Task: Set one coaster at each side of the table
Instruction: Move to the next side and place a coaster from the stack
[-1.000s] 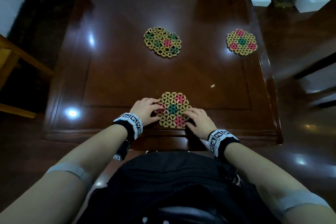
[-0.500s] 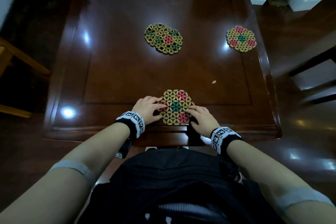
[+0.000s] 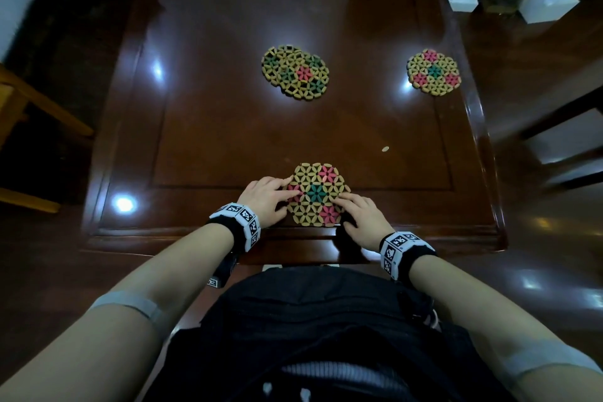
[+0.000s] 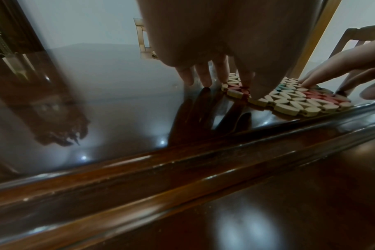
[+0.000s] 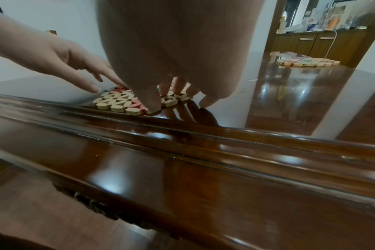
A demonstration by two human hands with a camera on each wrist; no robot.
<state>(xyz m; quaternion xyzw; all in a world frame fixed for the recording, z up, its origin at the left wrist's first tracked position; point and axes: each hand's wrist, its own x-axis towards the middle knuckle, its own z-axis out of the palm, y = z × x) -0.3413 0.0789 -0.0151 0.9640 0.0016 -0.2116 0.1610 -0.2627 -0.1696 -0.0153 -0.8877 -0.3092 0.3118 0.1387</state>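
1. Two hands rest on one coaster [image 3: 318, 194] lying flat at the near edge of the table [image 3: 202, 127]. My left hand [image 3: 264, 202] presses its left rim with straight fingers; my right hand [image 3: 362, 217] presses its right rim likewise. Neither hand grips it.
2. Another single coaster [image 3: 434, 72] lies at the right edge.
3. Overlapping coasters [image 3: 295, 72], count uncertain, sit mid-table toward the far edge.
4. Judgement: near and right sides are served; far and left sides remain.
5. Risks: the polished top looks slick, so a careless lift-off could skid the near coaster over the raised rim; pulling from the overlapped pair could drag both.
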